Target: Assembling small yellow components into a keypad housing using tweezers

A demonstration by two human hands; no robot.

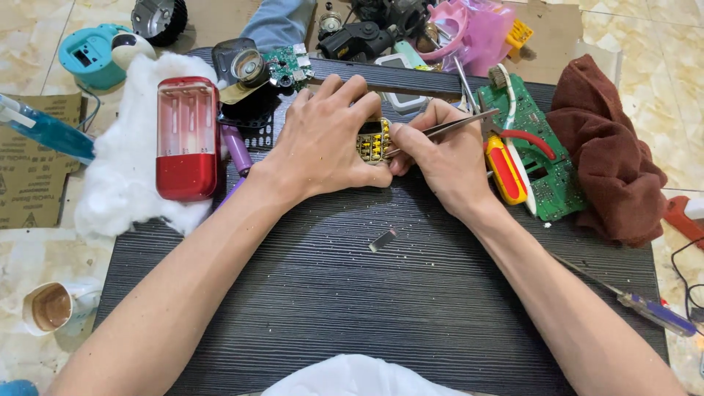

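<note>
item: our left hand [323,143], curled around a small part [374,141] with yellow dots, holding it down at the far middle of the dark board [381,308].
item: our right hand [440,158], pinched shut on tweezers [440,130]; the tips touch the part's right edge.
item: the part sits between our two hands, partly hidden by the fingers.
item: a small grey chip [382,240], loose on the board, near side of the hands.
item: red casing [188,138], left of our left hand, lying on white wadding [132,183].
item: purple pen [237,150], between casing and left wrist.
item: green circuit board [546,158], right of our right hand, with a red-and-yellow tool [504,170] and a white toothbrush [513,139] on it.
item: brown cloth [605,158], far right.
item: blue screwdriver [656,314], near right edge.
item: cup [51,308], on the floor, near left.
item: teal gadget [92,55], far left.
</note>
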